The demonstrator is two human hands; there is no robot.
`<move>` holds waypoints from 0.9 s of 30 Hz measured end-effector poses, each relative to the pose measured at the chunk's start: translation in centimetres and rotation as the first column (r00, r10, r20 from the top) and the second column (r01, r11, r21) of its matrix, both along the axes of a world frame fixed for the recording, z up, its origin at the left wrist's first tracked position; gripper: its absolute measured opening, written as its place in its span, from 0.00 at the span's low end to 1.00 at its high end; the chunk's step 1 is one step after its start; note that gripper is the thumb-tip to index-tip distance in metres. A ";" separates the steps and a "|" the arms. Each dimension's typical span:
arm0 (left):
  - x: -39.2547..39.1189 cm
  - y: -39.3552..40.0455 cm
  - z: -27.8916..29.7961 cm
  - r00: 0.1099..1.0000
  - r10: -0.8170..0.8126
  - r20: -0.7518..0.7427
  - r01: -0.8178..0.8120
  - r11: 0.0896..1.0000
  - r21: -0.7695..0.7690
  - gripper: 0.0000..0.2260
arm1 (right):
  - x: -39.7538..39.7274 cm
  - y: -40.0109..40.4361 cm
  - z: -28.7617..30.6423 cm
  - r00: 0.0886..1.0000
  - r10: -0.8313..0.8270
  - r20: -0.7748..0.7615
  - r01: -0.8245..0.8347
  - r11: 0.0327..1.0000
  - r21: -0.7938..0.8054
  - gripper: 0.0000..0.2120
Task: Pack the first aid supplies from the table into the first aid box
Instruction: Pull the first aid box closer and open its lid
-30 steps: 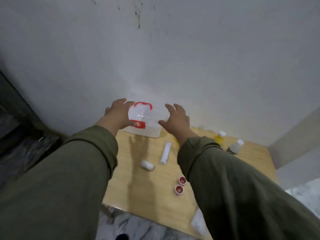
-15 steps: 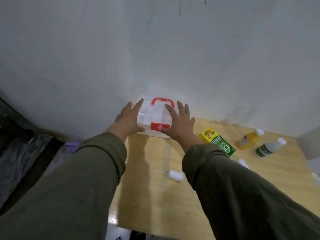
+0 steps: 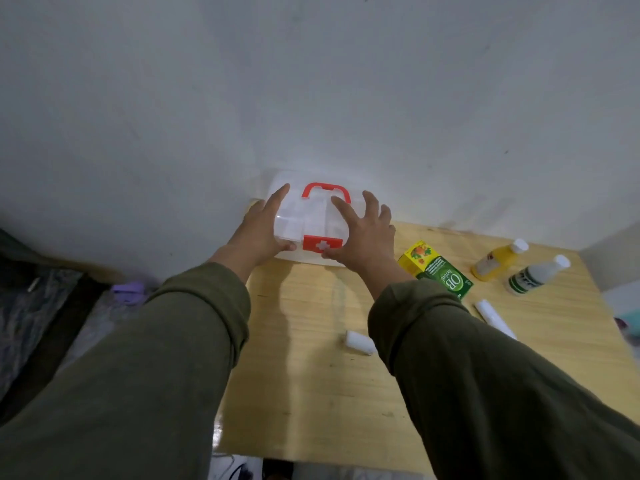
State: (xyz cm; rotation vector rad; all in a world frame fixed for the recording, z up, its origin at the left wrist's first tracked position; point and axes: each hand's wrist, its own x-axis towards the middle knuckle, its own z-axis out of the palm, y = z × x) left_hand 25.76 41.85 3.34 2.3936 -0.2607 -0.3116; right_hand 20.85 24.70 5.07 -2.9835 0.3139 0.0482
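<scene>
The first aid box (image 3: 313, 214) is clear plastic with a red handle and a red latch with a white cross. Its lid is closed, and it stands at the table's far left corner against the wall. My left hand (image 3: 258, 232) holds its left side, fingers on the lid and thumb on the front. On the right of the lid lies my right hand (image 3: 365, 233), its thumb at the latch. Supplies lie to the right: a green and yellow carton (image 3: 438, 270), a yellow bottle (image 3: 498, 259), a white bottle (image 3: 535, 273), a white tube (image 3: 493, 317) and a small white roll (image 3: 360, 341).
The wooden table (image 3: 311, 382) is small and butts against a grey wall behind the box. Its left and near edges drop to the floor, where a purple object (image 3: 127, 291) lies at the left. My two sleeves cover much of the near table.
Both hands have come down onto the box lid, and my thumbs now rest on its front by the latch. The view has swung right, showing the carton and bottles more fully.
</scene>
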 end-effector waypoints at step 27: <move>-8.0 2.5 -0.1 0.999 0.037 0.011 -0.037 0.998 -0.057 0.45 | -7.9 1.5 -4.5 0.909 0.370 0.194 -0.279 0.883 -0.379 0.42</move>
